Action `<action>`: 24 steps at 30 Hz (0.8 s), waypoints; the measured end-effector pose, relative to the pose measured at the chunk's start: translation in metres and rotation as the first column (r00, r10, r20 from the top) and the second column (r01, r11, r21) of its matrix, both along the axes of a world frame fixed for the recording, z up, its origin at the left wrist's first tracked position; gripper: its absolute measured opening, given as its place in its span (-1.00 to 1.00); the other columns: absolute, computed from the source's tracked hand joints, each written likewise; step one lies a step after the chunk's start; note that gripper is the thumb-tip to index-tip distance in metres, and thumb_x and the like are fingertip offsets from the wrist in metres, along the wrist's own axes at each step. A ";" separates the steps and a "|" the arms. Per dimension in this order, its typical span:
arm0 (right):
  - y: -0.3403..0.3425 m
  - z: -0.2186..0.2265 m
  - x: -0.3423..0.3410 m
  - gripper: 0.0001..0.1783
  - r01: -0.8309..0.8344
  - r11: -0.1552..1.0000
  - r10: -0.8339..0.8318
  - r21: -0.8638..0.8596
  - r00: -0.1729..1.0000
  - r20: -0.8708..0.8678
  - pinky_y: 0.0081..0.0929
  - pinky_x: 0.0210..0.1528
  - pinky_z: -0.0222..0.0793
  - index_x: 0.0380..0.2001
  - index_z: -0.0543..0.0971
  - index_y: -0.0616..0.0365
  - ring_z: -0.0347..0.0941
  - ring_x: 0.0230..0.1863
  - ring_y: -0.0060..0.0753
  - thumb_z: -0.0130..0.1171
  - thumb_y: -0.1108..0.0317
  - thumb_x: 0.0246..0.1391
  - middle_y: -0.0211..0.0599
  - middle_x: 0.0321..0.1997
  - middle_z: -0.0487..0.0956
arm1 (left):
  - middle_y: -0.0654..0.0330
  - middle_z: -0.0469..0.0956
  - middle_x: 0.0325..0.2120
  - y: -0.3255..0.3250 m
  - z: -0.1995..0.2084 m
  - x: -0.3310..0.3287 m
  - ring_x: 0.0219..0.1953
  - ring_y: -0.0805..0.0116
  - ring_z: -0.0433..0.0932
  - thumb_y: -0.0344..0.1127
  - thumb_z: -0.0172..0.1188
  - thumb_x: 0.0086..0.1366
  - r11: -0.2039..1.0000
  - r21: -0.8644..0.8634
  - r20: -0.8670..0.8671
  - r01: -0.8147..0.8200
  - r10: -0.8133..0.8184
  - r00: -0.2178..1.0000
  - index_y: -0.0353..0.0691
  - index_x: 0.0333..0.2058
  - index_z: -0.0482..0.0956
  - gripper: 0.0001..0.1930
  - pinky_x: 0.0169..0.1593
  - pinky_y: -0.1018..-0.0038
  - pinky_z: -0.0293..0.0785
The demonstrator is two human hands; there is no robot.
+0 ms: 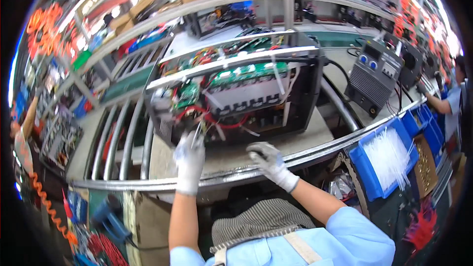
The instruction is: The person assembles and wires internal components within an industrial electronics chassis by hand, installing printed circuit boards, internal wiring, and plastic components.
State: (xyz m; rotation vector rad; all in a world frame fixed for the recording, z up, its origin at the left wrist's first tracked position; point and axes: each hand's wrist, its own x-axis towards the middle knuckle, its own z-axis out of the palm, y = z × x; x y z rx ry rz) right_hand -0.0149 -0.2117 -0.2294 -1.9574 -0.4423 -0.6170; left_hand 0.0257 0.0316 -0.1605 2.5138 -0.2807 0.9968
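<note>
An open-framed electrical unit (236,93) with a dark casing stands on a flat board (315,130). Its near side shows green circuit boards, a pale row of blocks, red wires (189,113) and several white cable ties. My left hand (190,162), in a white glove, reaches up to the lower left of the unit, by the red wires. Its blurred fingers are drawn together around something thin and pale that I cannot make out. My right hand (270,165), gloved too, hovers over the board's front edge, apart from the unit. Thumb and fingers are bent and parted, with nothing seen between them.
Metal rollers (125,140) run left of the unit, and a metal rail (221,180) crosses in front. A grey finished unit (377,74) stands to the right. A blue bin (367,167) holds white cable ties (387,157). A co-worker's arm (438,103) shows at far right.
</note>
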 end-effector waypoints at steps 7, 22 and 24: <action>-0.088 0.001 0.047 -0.64 0.452 0.764 -0.330 0.460 0.887 -0.324 -0.48 0.01 0.39 -0.03 0.51 0.29 0.48 -0.13 -0.37 0.21 0.28 0.18 -0.23 -0.12 0.58 | 0.08 0.65 -0.42 -0.077 0.023 -0.038 -0.32 0.07 0.64 -0.20 0.25 0.24 0.936 -0.220 -0.289 0.274 -0.331 0.898 -0.12 -0.19 0.63 -0.79 -0.25 0.26 0.51; -0.107 0.026 0.039 -0.37 0.535 0.777 -0.576 0.332 0.817 0.032 -0.34 0.22 0.26 0.21 0.30 0.32 0.33 0.19 -0.17 0.24 0.30 0.13 0.01 0.17 0.40 | -0.01 0.61 -0.46 -0.174 -0.041 0.067 -0.40 -0.06 0.59 -0.33 0.09 0.16 0.948 -0.033 -0.244 0.317 -0.316 0.917 0.05 0.05 0.50 -0.57 -0.32 0.08 0.51; -0.100 0.017 0.045 -0.08 0.624 0.782 -0.616 0.004 0.773 -0.150 -0.24 0.38 0.10 0.35 0.09 0.33 0.18 0.36 0.02 0.31 0.23 0.04 0.20 0.32 0.26 | 0.01 0.61 -0.44 -0.174 -0.046 0.073 -0.39 -0.04 0.60 -0.31 0.09 0.18 0.945 -0.038 -0.182 0.326 -0.327 0.927 0.06 0.02 0.53 -0.61 -0.31 0.11 0.51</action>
